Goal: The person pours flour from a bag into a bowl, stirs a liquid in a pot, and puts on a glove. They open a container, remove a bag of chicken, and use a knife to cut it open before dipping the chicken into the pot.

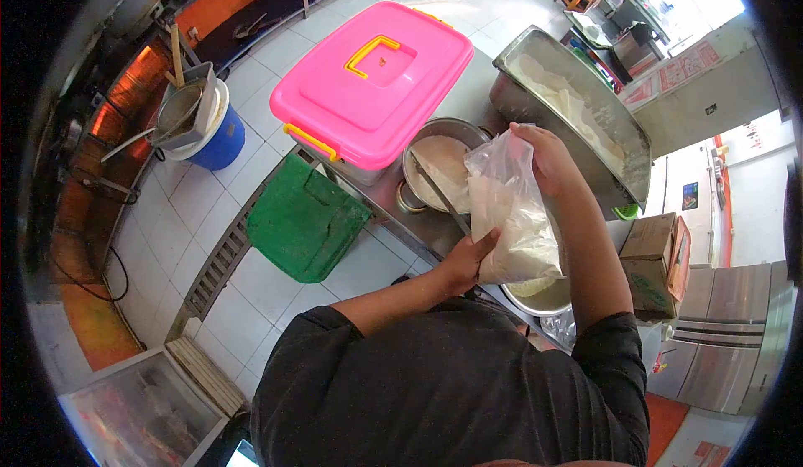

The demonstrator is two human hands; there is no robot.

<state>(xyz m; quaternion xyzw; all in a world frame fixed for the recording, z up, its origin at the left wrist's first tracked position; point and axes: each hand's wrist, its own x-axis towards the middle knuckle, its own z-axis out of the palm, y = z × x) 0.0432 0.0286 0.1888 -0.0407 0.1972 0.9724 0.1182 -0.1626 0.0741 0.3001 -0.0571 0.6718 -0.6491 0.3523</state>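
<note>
A clear plastic bag (512, 216) with pale contents hangs between my two hands. My right hand (542, 159) grips its gathered top. At the bag's lower left side, my left hand (471, 260) is closed with the thumb against the plastic. A metal pot (437, 162) of light brown powder or liquid stands just beyond the bag, a long utensil (439, 189) slanting out of it toward my left hand. Partly hidden under the bag is a metal bowl (542, 298) with pale contents.
A pink lidded box (376, 82) stands beyond the pot. To the right are a deep metal tray (577, 103) of white powder and a cardboard box (648, 262). A green bin (305, 220) and a blue bucket (219, 139) stand at the left.
</note>
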